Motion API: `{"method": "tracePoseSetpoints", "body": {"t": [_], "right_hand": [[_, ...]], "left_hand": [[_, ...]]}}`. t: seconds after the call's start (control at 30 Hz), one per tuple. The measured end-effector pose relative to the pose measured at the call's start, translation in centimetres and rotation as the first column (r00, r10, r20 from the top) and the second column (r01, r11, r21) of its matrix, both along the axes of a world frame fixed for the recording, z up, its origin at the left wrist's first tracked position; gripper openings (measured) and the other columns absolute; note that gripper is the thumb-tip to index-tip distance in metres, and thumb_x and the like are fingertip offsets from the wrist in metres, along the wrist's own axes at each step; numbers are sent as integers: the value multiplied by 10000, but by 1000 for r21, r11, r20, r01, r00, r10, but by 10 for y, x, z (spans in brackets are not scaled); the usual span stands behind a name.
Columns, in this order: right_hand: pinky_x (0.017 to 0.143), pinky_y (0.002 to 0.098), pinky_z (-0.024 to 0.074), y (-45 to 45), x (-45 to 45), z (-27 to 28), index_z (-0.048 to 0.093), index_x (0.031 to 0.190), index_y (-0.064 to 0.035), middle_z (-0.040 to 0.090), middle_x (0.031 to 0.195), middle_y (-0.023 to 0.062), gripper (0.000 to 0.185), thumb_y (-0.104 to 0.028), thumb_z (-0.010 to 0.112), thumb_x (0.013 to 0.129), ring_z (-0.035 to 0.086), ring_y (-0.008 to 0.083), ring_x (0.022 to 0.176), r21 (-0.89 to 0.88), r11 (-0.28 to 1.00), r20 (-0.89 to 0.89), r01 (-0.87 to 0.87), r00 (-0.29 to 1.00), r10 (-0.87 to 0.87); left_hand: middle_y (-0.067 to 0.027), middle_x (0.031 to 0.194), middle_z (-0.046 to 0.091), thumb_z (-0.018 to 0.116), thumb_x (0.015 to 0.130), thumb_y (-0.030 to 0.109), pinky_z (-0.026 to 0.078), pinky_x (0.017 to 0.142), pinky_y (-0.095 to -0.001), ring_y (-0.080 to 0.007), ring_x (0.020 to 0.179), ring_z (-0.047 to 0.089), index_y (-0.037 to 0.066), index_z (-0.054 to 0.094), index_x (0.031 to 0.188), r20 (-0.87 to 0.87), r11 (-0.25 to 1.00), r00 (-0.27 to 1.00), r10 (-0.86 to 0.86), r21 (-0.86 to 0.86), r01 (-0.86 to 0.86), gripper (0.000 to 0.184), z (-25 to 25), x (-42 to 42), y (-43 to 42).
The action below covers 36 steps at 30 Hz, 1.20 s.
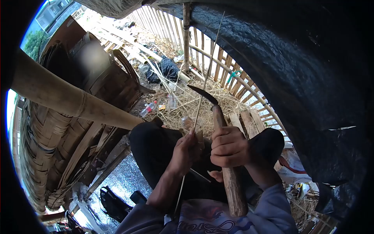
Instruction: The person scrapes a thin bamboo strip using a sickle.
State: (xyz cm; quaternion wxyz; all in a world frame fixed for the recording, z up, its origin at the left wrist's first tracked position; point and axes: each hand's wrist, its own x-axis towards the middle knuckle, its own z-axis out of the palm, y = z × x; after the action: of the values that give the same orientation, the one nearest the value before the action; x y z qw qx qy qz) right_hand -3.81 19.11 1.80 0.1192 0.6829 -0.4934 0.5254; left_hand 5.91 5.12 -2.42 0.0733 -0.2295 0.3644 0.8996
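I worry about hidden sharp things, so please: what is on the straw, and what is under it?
A plastic bottle lies at its left edge, flat wood pieces nearer the right. Anything under the straw is covered, not visible.

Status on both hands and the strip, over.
Right hand gripping wooden-handled knife. Left hand holding long thin strip. Curved blade crosses strip in view; contact unclear.

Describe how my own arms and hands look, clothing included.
Your left sleeve and right sleeve are loose, greyish-blue fabric, ending well short of the wrists, with no clear markings. Your left grip and right grip are bare, without gloves.
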Motion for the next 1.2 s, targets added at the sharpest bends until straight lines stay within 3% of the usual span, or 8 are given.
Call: {"method": "tracePoseSetpoints", "body": {"t": [0.13, 0.27, 0.5, 0.57, 0.67, 1.03, 1.13, 1.2], "right_hand": [[540, 298, 469, 1, 29, 13, 545, 690, -55, 520, 615, 12, 139, -141, 647, 730, 537, 154, 539, -19, 976, 50, -215, 975, 216], [523, 296, 460, -2, 6, -6, 540, 682, -57, 515, 603, 15, 123, -120, 637, 723, 528, 155, 522, -93, 983, 156, -161, 972, 174], [516, 292, 460, -4, 26, 1, 546, 675, -58, 507, 597, 12, 136, -133, 645, 732, 525, 149, 516, -48, 985, -13, -166, 986, 166], [515, 302, 462, -4, 9, -8, 547, 687, -55, 513, 598, 14, 120, -136, 629, 722, 534, 163, 518, -51, 987, 95, -152, 983, 156], [528, 304, 466, 1, 24, 14, 547, 675, -58, 516, 603, 13, 134, -135, 650, 712, 531, 153, 522, -24, 986, 28, -164, 986, 164], [551, 292, 471, -3, 32, 10, 533, 688, -59, 505, 598, 2, 135, -110, 658, 699, 538, 146, 538, -14, 973, -8, -230, 973, 230], [546, 284, 470, -4, -2, -5, 537, 692, -70, 501, 594, -5, 153, -151, 664, 714, 539, 147, 537, 131, 988, -120, 87, 990, -72], [538, 286, 469, 4, 4, 6, 537, 693, -69, 501, 594, -4, 167, -162, 675, 708, 539, 148, 535, 79, 996, -78, 40, 996, -34]], "left_hand": [[75, 533, 283, 390, 942, 361, 190, 391, -217, -45, 425, 260, 179, 384, 686, -28, 998, 1000, 15, 67, -13, 314, 1, -2, -7], [78, 513, 263, 387, 941, 376, 186, 381, -221, -47, 411, 247, 174, 364, 663, 2, 998, 999, 37, 52, -37, 344, -7, -1, -6], [77, 499, 249, 381, 941, 395, 182, 378, -219, -51, 399, 230, 179, 344, 645, 1, 1000, 1000, 11, 21, -11, 368, 3, -2, -7], [75, 497, 248, 374, 942, 399, 175, 379, -220, -52, 397, 222, 178, 336, 640, 37, 997, 998, 50, 51, -52, 376, -3, -1, -3], [71, 496, 246, 363, 946, 393, 174, 383, -225, -55, 400, 213, 179, 350, 654, -60, 999, 998, -24, 38, 26, 362, 4, -1, -5], [69, 503, 262, 360, 949, 366, 185, 376, -218, -53, 406, 232, 179, 345, 658, -17, 997, 1000, -24, 74, 25, 346, 8, -1, -7], [71, 495, 267, 378, 946, 340, 191, 358, -209, -45, 385, 235, 167, 382, 685, 52, 997, 998, 22, 79, -26, 314, 2, -1, 3], [77, 494, 277, 408, 937, 320, 207, 349, -197, -40, 371, 238, 159, 409, 703, 30, 987, 998, 52, 150, -56, 285, -2, -3, 4]]}}
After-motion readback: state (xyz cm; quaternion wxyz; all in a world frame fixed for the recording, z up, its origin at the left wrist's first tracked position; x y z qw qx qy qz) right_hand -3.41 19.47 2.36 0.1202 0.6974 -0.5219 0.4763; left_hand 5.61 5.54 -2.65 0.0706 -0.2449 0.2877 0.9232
